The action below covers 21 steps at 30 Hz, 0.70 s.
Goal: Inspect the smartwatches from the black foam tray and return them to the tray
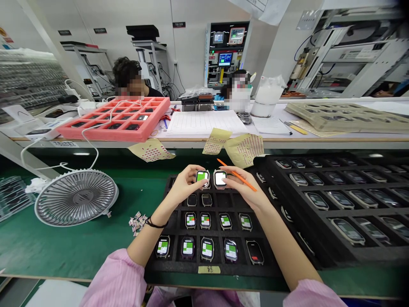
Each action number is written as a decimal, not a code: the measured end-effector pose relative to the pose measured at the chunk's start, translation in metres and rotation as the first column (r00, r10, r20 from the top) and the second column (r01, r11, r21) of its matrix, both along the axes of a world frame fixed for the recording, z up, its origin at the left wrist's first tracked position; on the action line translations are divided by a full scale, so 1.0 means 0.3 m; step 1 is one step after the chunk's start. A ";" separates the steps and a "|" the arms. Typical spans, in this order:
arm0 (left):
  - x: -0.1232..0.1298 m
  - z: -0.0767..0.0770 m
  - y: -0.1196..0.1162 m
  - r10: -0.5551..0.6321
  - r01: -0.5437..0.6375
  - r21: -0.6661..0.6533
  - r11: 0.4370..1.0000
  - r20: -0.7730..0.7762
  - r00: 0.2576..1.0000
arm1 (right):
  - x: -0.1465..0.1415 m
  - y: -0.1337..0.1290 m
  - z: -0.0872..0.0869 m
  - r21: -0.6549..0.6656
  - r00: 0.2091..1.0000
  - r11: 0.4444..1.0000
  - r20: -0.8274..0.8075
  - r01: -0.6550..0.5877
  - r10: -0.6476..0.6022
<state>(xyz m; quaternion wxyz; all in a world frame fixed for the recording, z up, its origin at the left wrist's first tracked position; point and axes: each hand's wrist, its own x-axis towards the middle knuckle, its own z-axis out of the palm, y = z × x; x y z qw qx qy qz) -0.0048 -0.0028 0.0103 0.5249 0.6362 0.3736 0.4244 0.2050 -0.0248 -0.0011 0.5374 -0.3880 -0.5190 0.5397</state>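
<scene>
My left hand (189, 181) is closed around a smartwatch (202, 177) whose lit screen shows green and white, the thumb resting on the glass. Beside it, my right hand (238, 182) grips a second smartwatch (220, 178) with a mostly white screen. An orange stick (237, 175), like a pen, also sits between the right fingers. Both watches are held just above the far part of a black foam tray (209, 267). Several watches lie in its slots, many with green and white screens; one watch (254, 252) at the near right has a dark screen with a red patch.
A grey fan (76, 197) and small paper scraps (137, 223) are on the green bench at left. More black trays of watches (348, 230) stand at right. The shelf ahead holds a pink foam tray (128, 134), papers (204, 121) and a beige tray (351, 121). Two people sit beyond.
</scene>
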 end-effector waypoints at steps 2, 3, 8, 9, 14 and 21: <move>0.002 0.005 -0.001 0.020 -0.019 -0.036 0.999 0.023 1.000 | 0.000 -0.002 0.000 0.006 0.999 0.999 -0.006 -0.035 0.035; 0.003 0.008 -0.002 0.032 -0.030 -0.052 0.998 0.027 0.999 | 0.000 -0.002 0.000 0.006 0.999 0.999 -0.011 -0.045 0.045; 0.005 0.012 -0.005 0.080 -0.076 -0.108 0.991 0.035 0.996 | -0.003 -0.002 -0.002 -0.025 0.999 0.999 -0.011 -0.031 0.031; 0.006 0.011 -0.005 0.085 -0.080 -0.118 0.990 0.036 0.996 | -0.003 -0.001 -0.003 -0.036 1.000 0.999 -0.007 -0.013 0.013; 0.010 0.009 -0.005 0.094 -0.091 -0.109 0.990 0.025 0.995 | -0.005 0.007 -0.010 -0.060 0.995 0.994 -0.020 0.092 -0.093; 0.004 0.005 -0.002 0.026 -0.026 -0.053 0.998 -0.012 1.000 | -0.009 0.008 -0.005 -0.114 0.986 0.983 -0.072 0.143 -0.152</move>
